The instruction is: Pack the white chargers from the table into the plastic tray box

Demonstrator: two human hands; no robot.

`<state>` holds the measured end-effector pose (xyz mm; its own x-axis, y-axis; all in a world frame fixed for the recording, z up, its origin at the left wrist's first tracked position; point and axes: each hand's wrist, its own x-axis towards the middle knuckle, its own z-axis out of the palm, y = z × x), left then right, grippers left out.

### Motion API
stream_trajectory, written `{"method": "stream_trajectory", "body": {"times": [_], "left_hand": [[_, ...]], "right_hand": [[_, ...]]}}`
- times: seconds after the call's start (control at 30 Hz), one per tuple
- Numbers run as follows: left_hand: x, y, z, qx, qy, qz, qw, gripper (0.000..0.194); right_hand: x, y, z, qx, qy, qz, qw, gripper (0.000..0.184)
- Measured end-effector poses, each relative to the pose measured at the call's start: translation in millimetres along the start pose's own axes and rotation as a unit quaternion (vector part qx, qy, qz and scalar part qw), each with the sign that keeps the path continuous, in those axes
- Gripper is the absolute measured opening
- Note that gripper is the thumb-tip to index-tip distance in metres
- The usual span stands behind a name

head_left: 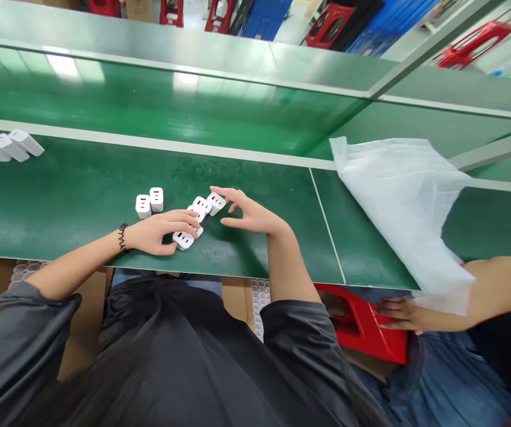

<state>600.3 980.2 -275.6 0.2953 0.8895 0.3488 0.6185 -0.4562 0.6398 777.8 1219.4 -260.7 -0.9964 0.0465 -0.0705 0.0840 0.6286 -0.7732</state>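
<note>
Several white USB wall chargers [183, 240] form a slanting row on the green tabletop, their port faces showing. My left hand [159, 230], a dark coiled band at its wrist, bends over the near part of this row. Its fingers lie across the chargers and its thumb is against the nearest one, partly hiding those between. At the row's far end is another white charger [216, 203]. The index finger of my right hand [248, 212] touches its top, while the thumb is spread apart from it. Two more chargers [143, 206] stand side by side beyond my left hand.
More white chargers [10, 145] lean together at the far left. A translucent white sheet [406, 207] drapes over the bench at right, beside a co-worker's hand [409, 314] and a red stool [357, 323]. A pale rail [157, 142] runs along the back. Cardboard boxes [83, 323] stand below the edge.
</note>
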Motion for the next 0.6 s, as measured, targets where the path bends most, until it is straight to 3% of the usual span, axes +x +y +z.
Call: {"method": "stream_trajectory", "body": {"times": [0.13, 0.23, 0.3, 0.43, 0.6], "left_hand": [[5, 8, 17.1, 0.066, 0.064, -0.020, 0.996, 0.069], [9, 16, 38.0, 0.144, 0.136, -0.099, 0.975, 0.100], [11, 17, 45.5, 0.156, 0.160, -0.146, 0.964, 0.101], [11, 7, 35.9, 0.102, 0.137, -0.170, 0.971, 0.084], [5, -9, 13.8, 0.055, 0.075, -0.123, 0.988, 0.084]], "right_hand": [[13, 12, 0, -0.020, 0.001, -0.070, 0.997, 0.081], [25, 16, 3, 0.001, -0.009, -0.130, 0.991, 0.071], [29, 17, 4, 0.015, -0.018, -0.146, 0.989, 0.060], [23, 17, 5, 0.044, -0.013, -0.145, 0.988, 0.046], [9, 15, 2, 0.033, -0.050, -0.129, 0.990, 0.056]]}}
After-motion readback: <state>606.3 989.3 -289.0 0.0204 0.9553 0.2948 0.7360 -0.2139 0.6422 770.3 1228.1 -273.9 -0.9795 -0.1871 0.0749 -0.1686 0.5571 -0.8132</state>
